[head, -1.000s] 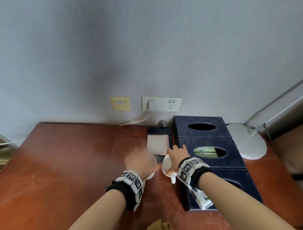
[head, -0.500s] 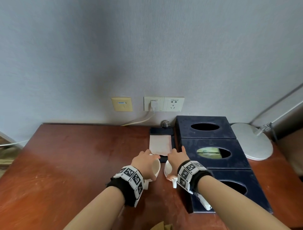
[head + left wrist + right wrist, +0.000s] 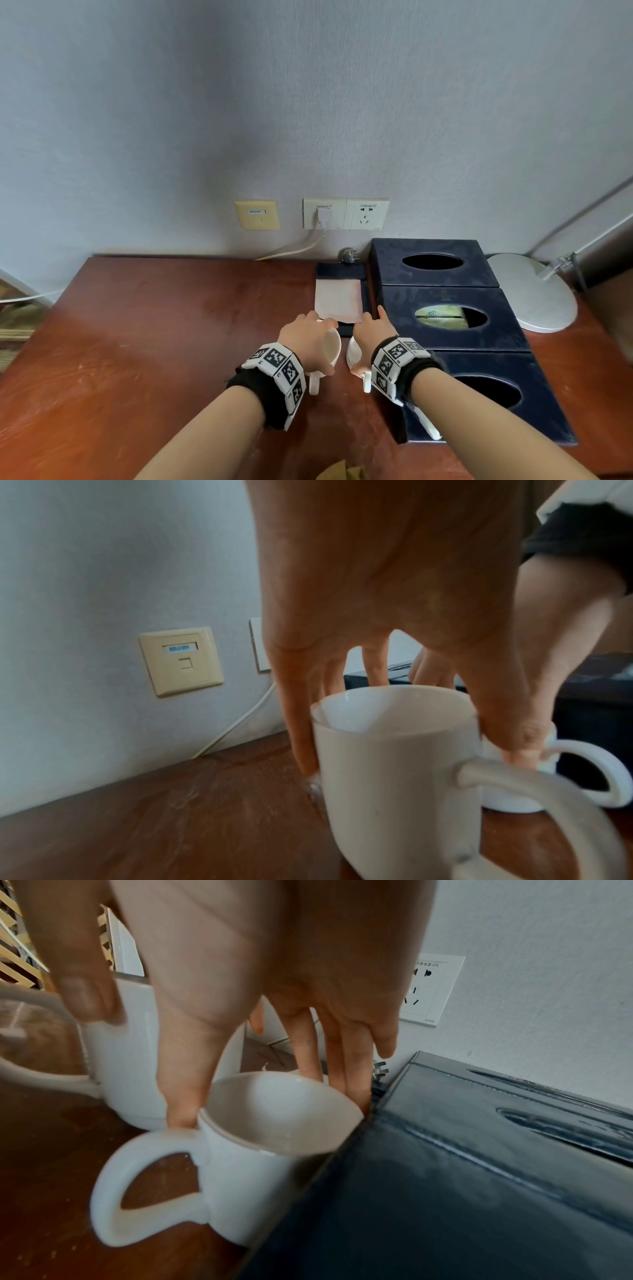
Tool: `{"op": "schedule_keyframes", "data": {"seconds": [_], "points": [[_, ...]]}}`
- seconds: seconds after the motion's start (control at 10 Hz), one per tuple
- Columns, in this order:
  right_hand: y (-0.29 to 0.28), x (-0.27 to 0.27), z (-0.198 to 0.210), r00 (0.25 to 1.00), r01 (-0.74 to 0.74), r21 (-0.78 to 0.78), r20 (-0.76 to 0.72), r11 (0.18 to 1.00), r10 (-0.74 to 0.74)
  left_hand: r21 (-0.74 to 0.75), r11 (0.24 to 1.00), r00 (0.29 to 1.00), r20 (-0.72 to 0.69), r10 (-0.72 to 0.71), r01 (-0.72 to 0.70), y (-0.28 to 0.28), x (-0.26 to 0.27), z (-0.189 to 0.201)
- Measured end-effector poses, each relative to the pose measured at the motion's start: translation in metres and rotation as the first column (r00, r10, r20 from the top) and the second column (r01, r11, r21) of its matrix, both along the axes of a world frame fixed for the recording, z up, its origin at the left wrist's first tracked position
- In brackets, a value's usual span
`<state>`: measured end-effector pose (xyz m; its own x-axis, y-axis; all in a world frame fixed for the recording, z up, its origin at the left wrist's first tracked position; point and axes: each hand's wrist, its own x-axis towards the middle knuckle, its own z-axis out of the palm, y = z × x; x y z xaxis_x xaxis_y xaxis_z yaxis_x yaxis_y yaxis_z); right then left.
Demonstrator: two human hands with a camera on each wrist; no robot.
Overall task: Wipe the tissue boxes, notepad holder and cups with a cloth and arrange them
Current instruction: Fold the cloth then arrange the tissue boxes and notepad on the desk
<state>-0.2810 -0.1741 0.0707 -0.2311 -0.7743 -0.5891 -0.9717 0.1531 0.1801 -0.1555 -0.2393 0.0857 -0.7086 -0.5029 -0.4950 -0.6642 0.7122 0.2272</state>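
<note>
Both hands have drawn nearer; left hand (image 3: 310,339) grasps the left white ceramic mug (image 3: 329,346), right hand (image 3: 371,334) grasps the right white ceramic mug (image 3: 354,354), frame centre, touching dark blue tissue boxes (image 3: 455,329).

Scene lit softly and evenly by dim, cool daylight; source not seen. Broad grey shadow cast over wall (image 3: 205,120). Straight edges of table (image 3: 154,325) bowed by wide-angle distortion in head view. Near cup handle (image 3: 548,804) blurred in left wrist view. Faint sheen seen on tissue box (image 3: 479,1150).
</note>
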Motion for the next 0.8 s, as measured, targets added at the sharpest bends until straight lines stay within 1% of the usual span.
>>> {"op": "schedule_keyframes", "data": {"seconds": [0.5,0.6,0.7,0.8], "points": [[0.001,-0.002,0.001,0.999,0.017,-0.001,0.034,1.000,-0.017,-0.022,1.000,0.999,0.048,-0.016,0.017,0.000,-0.007,-0.002],[0.001,-0.006,0.009,0.991,0.080,-0.001,0.111,0.997,-0.079,0.048,0.998,0.986,0.160,-0.042,0.034,-0.006,-0.013,0.007],[0.001,-0.021,0.022,0.979,0.127,-0.054,0.169,0.990,-0.116,0.084,0.996,0.979,0.204,-0.019,0.002,-0.020,-0.023,0.022],[0.003,-0.039,0.041,0.976,0.170,-0.135,0.162,0.976,-0.148,-0.030,0.999,0.992,0.119,0.045,-0.041,-0.030,-0.032,0.043]]}}
